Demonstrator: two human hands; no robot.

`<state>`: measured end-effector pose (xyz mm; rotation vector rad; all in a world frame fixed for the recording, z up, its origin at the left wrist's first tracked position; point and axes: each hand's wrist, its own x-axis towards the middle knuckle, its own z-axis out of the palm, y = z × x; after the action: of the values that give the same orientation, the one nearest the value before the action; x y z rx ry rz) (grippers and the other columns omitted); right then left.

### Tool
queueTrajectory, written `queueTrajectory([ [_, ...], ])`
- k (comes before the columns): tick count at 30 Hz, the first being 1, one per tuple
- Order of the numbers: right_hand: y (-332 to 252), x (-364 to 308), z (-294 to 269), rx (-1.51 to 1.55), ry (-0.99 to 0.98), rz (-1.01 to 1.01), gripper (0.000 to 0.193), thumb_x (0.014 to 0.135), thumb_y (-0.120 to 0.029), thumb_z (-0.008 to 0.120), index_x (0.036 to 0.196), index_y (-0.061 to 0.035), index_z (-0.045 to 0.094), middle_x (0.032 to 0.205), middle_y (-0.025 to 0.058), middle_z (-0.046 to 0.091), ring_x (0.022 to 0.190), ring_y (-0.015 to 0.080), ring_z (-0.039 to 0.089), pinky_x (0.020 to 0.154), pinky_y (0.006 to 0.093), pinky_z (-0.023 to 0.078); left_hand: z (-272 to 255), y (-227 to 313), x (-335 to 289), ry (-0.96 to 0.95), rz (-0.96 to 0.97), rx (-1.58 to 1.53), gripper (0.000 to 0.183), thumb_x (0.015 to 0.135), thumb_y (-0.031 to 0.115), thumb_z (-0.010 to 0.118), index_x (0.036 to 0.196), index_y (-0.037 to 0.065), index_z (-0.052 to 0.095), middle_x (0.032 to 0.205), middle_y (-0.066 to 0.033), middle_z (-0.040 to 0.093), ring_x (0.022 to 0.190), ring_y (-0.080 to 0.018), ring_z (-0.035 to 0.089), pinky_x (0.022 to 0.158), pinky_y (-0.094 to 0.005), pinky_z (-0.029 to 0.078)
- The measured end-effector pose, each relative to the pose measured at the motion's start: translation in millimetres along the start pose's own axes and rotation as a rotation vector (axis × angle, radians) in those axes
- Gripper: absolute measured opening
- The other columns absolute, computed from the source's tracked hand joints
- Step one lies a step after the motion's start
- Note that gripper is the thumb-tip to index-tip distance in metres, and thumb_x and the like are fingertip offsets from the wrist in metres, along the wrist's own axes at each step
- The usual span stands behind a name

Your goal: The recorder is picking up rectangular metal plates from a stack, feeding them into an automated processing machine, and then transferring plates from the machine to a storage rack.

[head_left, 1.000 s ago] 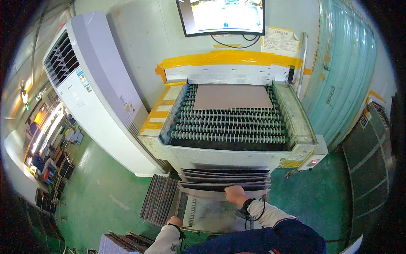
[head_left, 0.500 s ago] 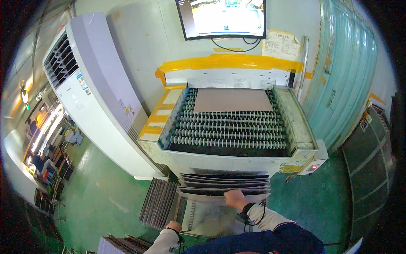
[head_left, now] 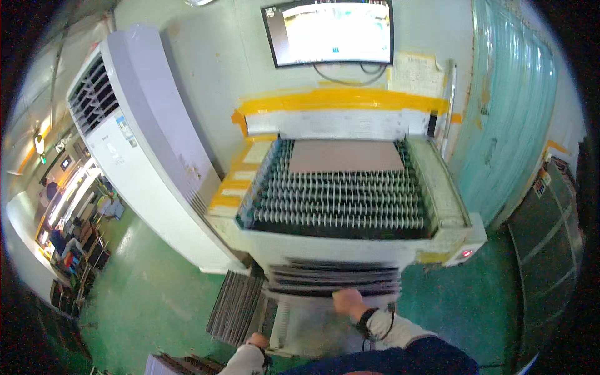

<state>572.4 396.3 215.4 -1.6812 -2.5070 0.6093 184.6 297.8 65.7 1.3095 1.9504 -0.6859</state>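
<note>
My right hand (head_left: 349,302) is closed at the upper edge of the nearest thin flat panel in a row of upright panels (head_left: 334,279), which stand in front of the roller machine (head_left: 337,242). Motion blurs this row a little. Lower and to the left, my left hand (head_left: 257,341) is curled beside a pale rack (head_left: 300,331); its fingers are mostly hidden, and what they hold cannot be made out. One flat brownish panel (head_left: 347,155) lies on the far rollers of the machine.
Dark panels (head_left: 234,307) stand packed left of the rack, and more (head_left: 181,364) sit at the lower edge. A white floor air conditioner (head_left: 159,165) rises at the left. A screen (head_left: 331,33) hangs above the machine. Dark framed panels (head_left: 544,231) lean at the right.
The whole scene sits slightly lower in the picture, with more blur. My right hand stays at the nearest panel's edge, and my left hand stays beside the rack.
</note>
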Motion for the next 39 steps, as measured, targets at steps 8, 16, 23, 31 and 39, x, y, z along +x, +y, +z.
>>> queueTrajectory([
  [8, 6.8, 4.0, 8.8, -0.024, 0.130, -0.086, 0.021, 0.070, -0.023, 0.060, 0.071, -0.0034, 0.066, 0.070, 0.0183, 0.064, 0.068, 0.0368, 0.065, 0.060, 0.0494, 0.051, 38.4, -29.1, 43.6, -0.059, 0.246, 0.264, 0.045, 0.083, 0.032, 0.057, 0.117, 0.003, 0.061, 0.126, -0.0185, 0.056, 0.114, -0.0316, 0.058, 0.093, -0.0417, 0.049],
  [16, 20.9, 2.6, 16.5, -0.039, 0.058, -0.017, 0.025, 0.077, -0.029, 0.054, 0.079, -0.0055, 0.064, 0.077, 0.0175, 0.065, 0.076, 0.0380, 0.063, 0.068, 0.0513, 0.049, -2.2, 10.6, -17.6, -0.036, 0.077, 0.057, 0.045, 0.083, 0.032, 0.057, 0.116, 0.003, 0.062, 0.126, -0.0190, 0.055, 0.114, -0.0327, 0.058, 0.093, -0.0416, 0.049],
  [23, 3.1, 1.5, 30.0, -0.005, 0.065, -0.117, 0.023, 0.079, -0.027, 0.054, 0.076, -0.0061, 0.062, 0.074, 0.0166, 0.064, 0.074, 0.0383, 0.062, 0.067, 0.0513, 0.048, 61.5, -50.2, 61.5, 0.072, 0.163, 0.207, 0.039, 0.085, 0.028, 0.054, 0.115, 0.004, 0.064, 0.124, -0.0174, 0.058, 0.112, -0.0321, 0.059, 0.091, -0.0418, 0.050],
  [31, -9.9, -6.4, 14.5, 0.053, 0.155, -0.120, 0.017, 0.073, -0.020, 0.056, 0.069, -0.0051, 0.063, 0.068, 0.0179, 0.062, 0.067, 0.0383, 0.062, 0.061, 0.0512, 0.047, 49.8, -45.7, 43.3, 0.021, 0.233, 0.374, 0.036, 0.082, 0.027, 0.057, 0.110, 0.007, 0.067, 0.122, -0.0159, 0.060, 0.109, -0.0316, 0.061, 0.087, -0.0409, 0.052],
  [39, 3.2, -7.6, 25.0, 0.014, 0.081, -0.062, 0.023, 0.079, -0.029, 0.059, 0.080, -0.0065, 0.064, 0.075, 0.0171, 0.064, 0.076, 0.0376, 0.063, 0.066, 0.0509, 0.048, 9.7, -7.4, -10.2, 0.102, 0.132, 0.214, 0.034, 0.079, 0.026, 0.059, 0.104, 0.006, 0.070, 0.112, -0.0164, 0.065, 0.105, -0.0302, 0.064, 0.085, -0.0399, 0.053],
])
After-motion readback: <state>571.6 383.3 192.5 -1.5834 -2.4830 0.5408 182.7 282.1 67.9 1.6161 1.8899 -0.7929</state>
